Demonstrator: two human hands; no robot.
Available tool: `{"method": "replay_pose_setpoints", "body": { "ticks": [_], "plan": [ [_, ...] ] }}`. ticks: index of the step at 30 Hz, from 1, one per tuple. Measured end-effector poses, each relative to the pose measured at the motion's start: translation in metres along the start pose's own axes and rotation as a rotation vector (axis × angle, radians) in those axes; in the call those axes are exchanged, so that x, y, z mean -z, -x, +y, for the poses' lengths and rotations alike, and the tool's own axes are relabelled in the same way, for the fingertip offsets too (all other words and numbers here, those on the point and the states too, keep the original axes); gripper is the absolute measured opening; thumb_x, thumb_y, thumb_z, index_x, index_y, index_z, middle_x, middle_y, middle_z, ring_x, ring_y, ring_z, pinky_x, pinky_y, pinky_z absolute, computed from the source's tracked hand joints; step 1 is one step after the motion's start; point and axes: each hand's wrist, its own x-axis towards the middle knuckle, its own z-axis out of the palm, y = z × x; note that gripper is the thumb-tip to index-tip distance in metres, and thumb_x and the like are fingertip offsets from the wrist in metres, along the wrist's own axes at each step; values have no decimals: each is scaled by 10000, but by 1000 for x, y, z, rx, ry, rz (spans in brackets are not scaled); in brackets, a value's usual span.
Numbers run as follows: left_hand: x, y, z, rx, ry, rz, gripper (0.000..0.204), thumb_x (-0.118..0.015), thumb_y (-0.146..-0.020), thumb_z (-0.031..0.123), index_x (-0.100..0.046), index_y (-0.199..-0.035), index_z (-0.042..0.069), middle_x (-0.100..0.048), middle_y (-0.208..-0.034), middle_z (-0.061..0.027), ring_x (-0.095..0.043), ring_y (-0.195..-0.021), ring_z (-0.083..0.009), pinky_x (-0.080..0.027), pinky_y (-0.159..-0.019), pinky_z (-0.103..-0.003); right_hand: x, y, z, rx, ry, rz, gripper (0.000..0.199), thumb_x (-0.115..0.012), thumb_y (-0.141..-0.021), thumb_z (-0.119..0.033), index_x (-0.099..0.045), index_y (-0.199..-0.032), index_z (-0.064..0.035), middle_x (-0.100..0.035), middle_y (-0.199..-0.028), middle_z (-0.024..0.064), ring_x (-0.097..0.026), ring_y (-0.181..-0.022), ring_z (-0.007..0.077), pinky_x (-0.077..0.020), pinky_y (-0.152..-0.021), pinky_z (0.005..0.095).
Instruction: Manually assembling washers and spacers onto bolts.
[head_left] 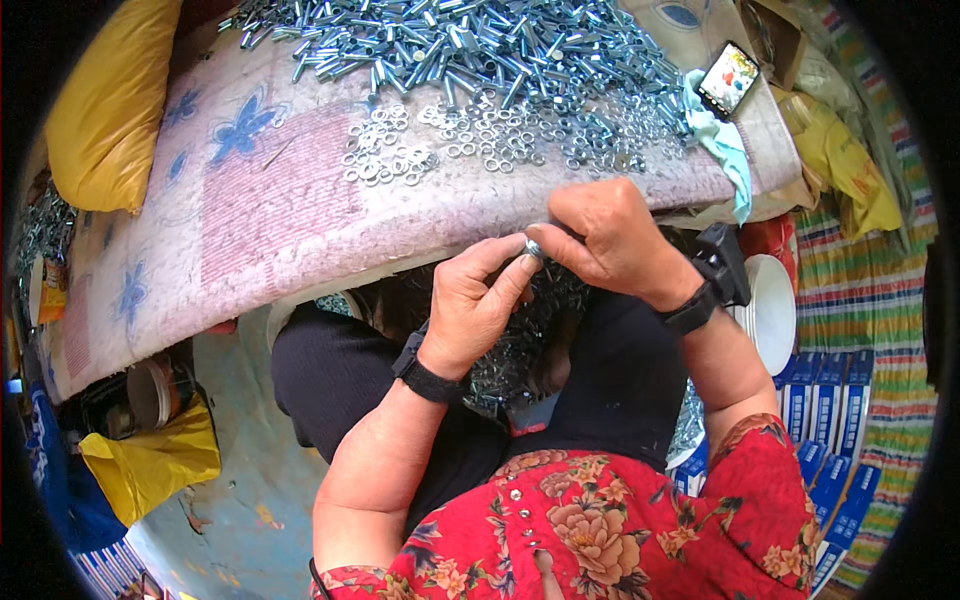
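My left hand point(474, 302) pinches a small shiny metal fastener point(534, 248) between thumb and forefinger, just off the table's near edge. My right hand point(608, 238) is closed, its thumb tip pressing on the same piece from the right; its curled fingers hide part of the grip. Ahead on the cloth-covered table point(320, 225) lie many loose flat washers point(385, 160), with smaller rings point(610, 140) to their right. Behind them spreads a heap of metal sleeves point(470, 45). Below my hands, between my knees, sits a dark mass of metal pieces point(500, 365).
A phone point(728, 78) rests on a pale green cloth point(715, 140) at the table's right corner. A yellow sack point(115, 100) stands at the far left. White bucket point(772, 315) and blue boxes point(825, 400) are at my right. A yellow bag point(155, 460) lies low left.
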Motion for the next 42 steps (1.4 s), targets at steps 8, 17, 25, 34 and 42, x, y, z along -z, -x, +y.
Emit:
{"method": "replay_pose_setpoints", "body": {
  "ticks": [8, 17, 25, 34, 42],
  "plan": [
    [-3, 3, 16, -102, -26, -195, 185, -562, -841, 60, -586, -1012, -7, -593, -803, -39, -537, -623, -68, -427, -536, -185, -23, -12, -23, -173, -669, 602, 268, -563, -825, -287, -539, -888, -27, -532, -868, 123, -505, -820, 194, -403, -752, 333],
    [19, -5, 19, 59, 340, -30, 198, -567, -848, 116, -585, -996, -15, -626, -797, -56, -561, -618, -92, -437, -508, -199, 4, 9, -55, -211, -515, 273, 305, -565, -783, -62, -548, -1084, -14, -576, -849, 85, -555, -742, 202, -446, -653, 323],
    [13, 6, 14, 154, 87, -200, 141, -584, -829, 77, -575, -956, 17, -599, -762, -20, -552, -615, -57, -440, -536, -187, -1, 18, -13, -52, -502, -42, 100, -580, -777, -75, -523, -837, -19, -559, -736, 148, -574, -689, 321, -445, -582, 346],
    [6, 2, 4, -436, -709, -53, 326, -669, -727, 118, -568, -1024, 30, -610, -868, -121, -604, -794, -261, -479, -705, -313, -23, -41, 36, -252, -246, 160, 307, -615, -761, -283, -567, -607, -22, -546, -590, 181, -550, -542, 334, -414, -484, 385],
    [18, -2, 4, -259, -440, -45, 273, -620, -790, 78, -563, -1043, -9, -626, -846, -83, -599, -710, -139, -481, -654, -249, -76, -133, 74, -583, 258, -10, 298, -565, -730, -299, -649, -723, -13, -613, -712, 197, -605, -713, 358, -486, -656, 423]
  ]
}}
